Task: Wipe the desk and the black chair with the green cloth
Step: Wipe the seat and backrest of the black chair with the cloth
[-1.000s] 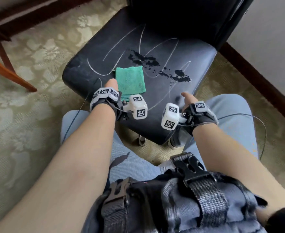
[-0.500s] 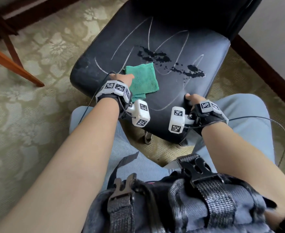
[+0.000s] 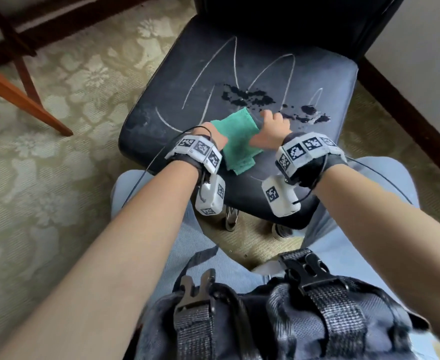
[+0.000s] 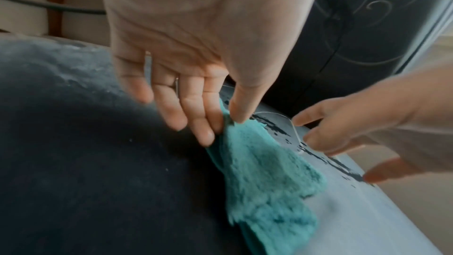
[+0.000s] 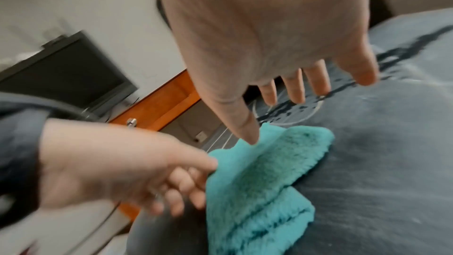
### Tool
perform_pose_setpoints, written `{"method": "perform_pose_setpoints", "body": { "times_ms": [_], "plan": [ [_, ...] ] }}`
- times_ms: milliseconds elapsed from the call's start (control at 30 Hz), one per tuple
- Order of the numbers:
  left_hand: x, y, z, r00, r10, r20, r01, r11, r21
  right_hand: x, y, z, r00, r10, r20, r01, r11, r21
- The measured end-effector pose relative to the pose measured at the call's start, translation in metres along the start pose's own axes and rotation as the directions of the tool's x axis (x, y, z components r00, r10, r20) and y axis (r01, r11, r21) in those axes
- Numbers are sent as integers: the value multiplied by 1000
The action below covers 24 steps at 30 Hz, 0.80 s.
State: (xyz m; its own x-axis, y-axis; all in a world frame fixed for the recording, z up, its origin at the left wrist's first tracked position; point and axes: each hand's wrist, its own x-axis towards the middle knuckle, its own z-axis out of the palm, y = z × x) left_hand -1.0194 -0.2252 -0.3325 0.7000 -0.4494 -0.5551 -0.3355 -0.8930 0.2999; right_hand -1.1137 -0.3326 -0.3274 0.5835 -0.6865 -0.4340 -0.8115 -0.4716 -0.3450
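The green cloth lies folded on the black chair seat, near its front edge. White scribbles and dark wet blotches mark the seat just beyond the cloth. My left hand is at the cloth's left edge. In the left wrist view its thumb and forefinger pinch a raised corner of the cloth. My right hand hovers over the cloth's right side with fingers spread. In the right wrist view its thumb tip touches the cloth.
The chair's backrest rises at the far side. An orange-brown desk leg slants over the patterned carpet on the left. A dark baseboard runs along the right wall. My knees flank the seat's front edge.
My right hand has left the seat's front edge and come over the cloth. My left hand has lifted the cloth's near-left corner in a pinch. The cloth has turned slightly.
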Motion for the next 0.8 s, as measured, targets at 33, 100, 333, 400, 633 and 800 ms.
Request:
{"method": "perform_pose_setpoints", "body": {
  "times_ms": [33,100,333,400,633,800],
  "plan": [
    [1,-3,-3,1000,-22,3,22,1000,-8,-1,-6,4,998,-46,45,48,997,-57],
    [7,-13,-11,996,-76,-40,76,997,0,-4,-14,10,984,-151,95,162,980,-119],
    [28,-67,-12,935,-177,-306,125,975,-181,-1,-29,42,877,-326,354,444,832,-332],
    [32,-77,-7,916,-168,-365,123,982,-143,2,-23,49,869,-341,357,465,809,-359],
    [62,-107,-26,901,-275,-337,215,955,-206,13,-10,46,870,-366,329,475,802,-362],
    [69,-109,-35,939,-270,-213,245,960,-137,34,11,24,966,-163,203,219,930,-294]
  ]
}}
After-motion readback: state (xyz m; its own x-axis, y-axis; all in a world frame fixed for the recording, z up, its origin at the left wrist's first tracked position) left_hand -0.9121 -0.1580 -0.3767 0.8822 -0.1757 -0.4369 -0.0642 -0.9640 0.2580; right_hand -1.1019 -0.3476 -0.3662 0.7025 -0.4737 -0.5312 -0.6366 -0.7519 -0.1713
